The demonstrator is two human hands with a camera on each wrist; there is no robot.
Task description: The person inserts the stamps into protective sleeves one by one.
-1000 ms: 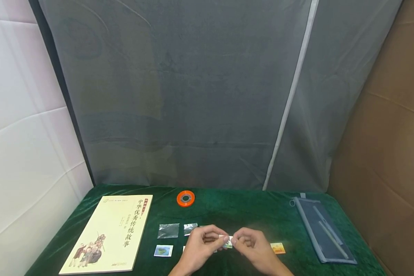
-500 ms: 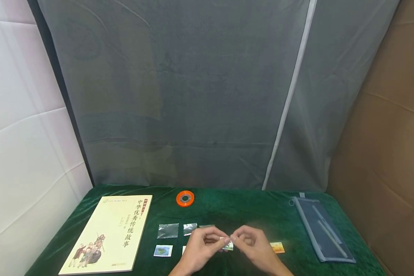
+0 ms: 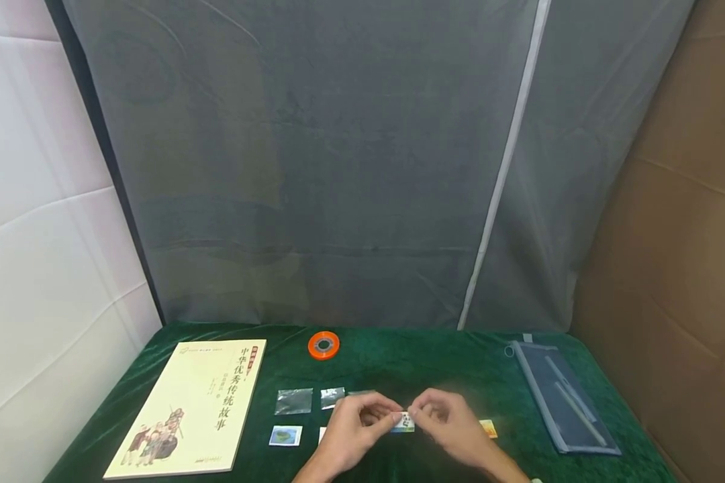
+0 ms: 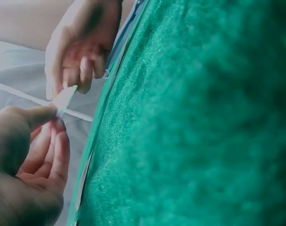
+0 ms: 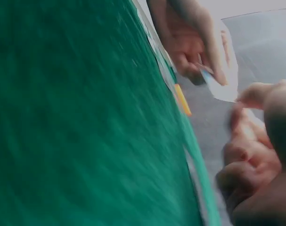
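A small postage stamp [image 3: 406, 424] with a printed picture is held up between my hands, above the green cloth. My left hand [image 3: 352, 431] pinches its left side between thumb and forefinger, as the left wrist view of the stamp [image 4: 65, 99] also shows. My right hand [image 3: 453, 428] holds its upper right corner with the tips of thumb and forefinger; that corner of the stamp [image 5: 223, 92] points at those fingertips in the right wrist view. A blue-green stamp [image 3: 286, 436] lies left of my hands. An orange-yellow stamp [image 3: 489, 428] lies partly behind my right hand.
Clear plastic sleeves [image 3: 294, 402] lie in a row beyond my left hand, one partly covered. A white edge [image 3: 321, 435] peeks out beside that hand. Farther back is an orange tape roll [image 3: 332, 345]. A book [image 3: 199, 402] lies left, a mesh zip pouch [image 3: 556, 389] right.
The stamp has shifted slightly right and shows more of its printed face. My right hand has moved a little and now covers more of the orange-yellow stamp.
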